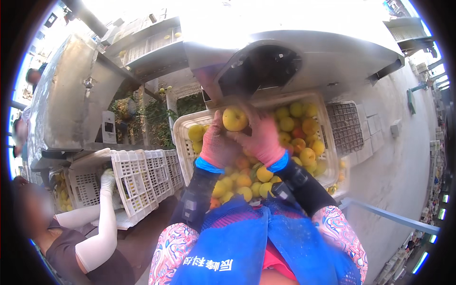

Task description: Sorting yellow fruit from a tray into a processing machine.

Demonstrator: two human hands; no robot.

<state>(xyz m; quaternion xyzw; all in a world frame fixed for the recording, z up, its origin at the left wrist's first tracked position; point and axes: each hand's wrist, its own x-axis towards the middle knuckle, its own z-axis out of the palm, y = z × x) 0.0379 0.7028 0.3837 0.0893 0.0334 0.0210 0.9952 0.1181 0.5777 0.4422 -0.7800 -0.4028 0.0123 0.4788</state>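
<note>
Both my hands wear pink gloves with blue cuffs, over a white plastic crate [329,142] heaped with yellow and orange-red round fruits [264,174]. A yellow fruit [235,119] sits between them near the crate's far side. My left hand [219,144] has its thumb up against the fruit's left side. My right hand [262,137] is at its right and lower side, its fingers blurred. Whether the right hand grips this fruit or another one cannot be told. Behind the hands is the dark opening [260,69] of a metal machine.
At the left, a co-worker's gloved hand [108,181] reaches into a white crate [83,185], beside a row of upright white crates [137,185]. A dark grid crate [345,126] lies right of my crate. A pale blue rail [392,215] runs at the lower right.
</note>
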